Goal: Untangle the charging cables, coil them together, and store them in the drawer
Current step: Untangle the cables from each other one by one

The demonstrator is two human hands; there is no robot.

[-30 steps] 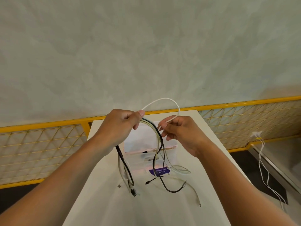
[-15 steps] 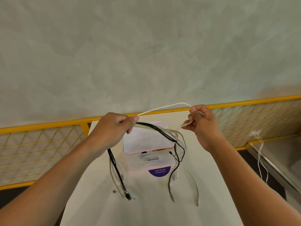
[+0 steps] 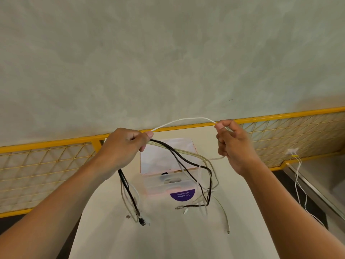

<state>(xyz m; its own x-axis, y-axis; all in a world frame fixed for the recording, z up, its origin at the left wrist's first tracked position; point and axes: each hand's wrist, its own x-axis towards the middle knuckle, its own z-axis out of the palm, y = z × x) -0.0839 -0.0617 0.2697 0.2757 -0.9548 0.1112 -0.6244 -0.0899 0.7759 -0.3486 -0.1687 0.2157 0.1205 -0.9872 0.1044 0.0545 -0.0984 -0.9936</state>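
left hand (image 3: 127, 144) grip wrapped round the cable bundle (image 3: 160, 143), right hand (image 3: 233, 146) grip pinching white cable (image 3: 182, 120), purple sticker (image 3: 182, 195) below, upside-down, "Let's keep our… clean"

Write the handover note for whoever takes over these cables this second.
Left hand grips the bundle of cables near its top; the ends hang toward the table.
Right hand pinches the white cable, stretched between both hands.
The drawer box stands on the table below the cables.
Done: one white cable partly drawn out of the bundle.
Left: separate the rest, coil all together, store them in the drawer.
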